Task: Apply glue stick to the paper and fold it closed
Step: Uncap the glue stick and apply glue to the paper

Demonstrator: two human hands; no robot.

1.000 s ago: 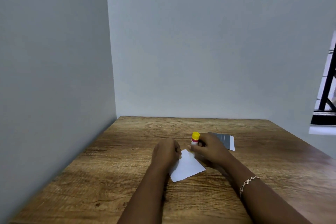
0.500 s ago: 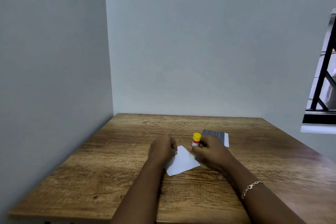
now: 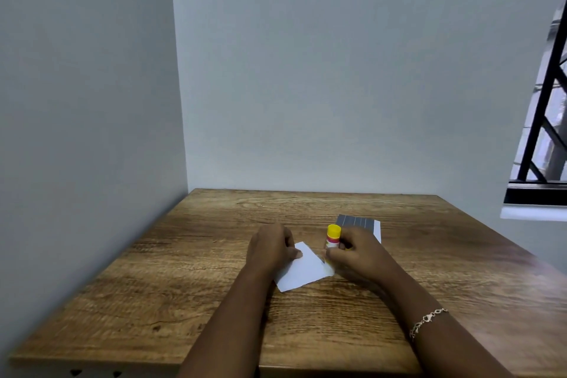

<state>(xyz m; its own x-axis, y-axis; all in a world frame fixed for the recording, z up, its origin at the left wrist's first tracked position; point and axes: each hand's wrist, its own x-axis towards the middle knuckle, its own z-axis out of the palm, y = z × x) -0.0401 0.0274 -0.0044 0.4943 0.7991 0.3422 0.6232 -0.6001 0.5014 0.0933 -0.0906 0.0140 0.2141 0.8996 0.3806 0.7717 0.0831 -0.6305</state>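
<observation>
on the brown wood-grain table [image 3: 199,294] the left hand [image 3: 270,247] pinches the far left edge of the small white paper sheet [image 3: 302,271] with curled fingers, while the right hand [image 3: 359,252] grips the yellow-capped glue stick [image 3: 333,236] upright, with its lower end at the sheet's right corner, just before a grey lined card [image 3: 357,221].

1. The middle of the frame is taken up by the left hand [image 3: 270,247] and the right hand [image 3: 359,255], set close together over the white paper [image 3: 302,270], whose far left corner is held by the left hand; only a narrow gap is left between them.
2. That gap is partly blocked by the upright glue stick [image 3: 333,236], gripped in the right hand.
3. Just behind the right hand a grey sheet [image 3: 359,222] is laid flat (low enough to be passed over).
4. Bare wood of the table [image 3: 184,301] is seen at lower left, at right and along the far edge.
5. Passage is closed off by the left wall [image 3: 92,132] and the back wall [image 3: 337,101].
</observation>
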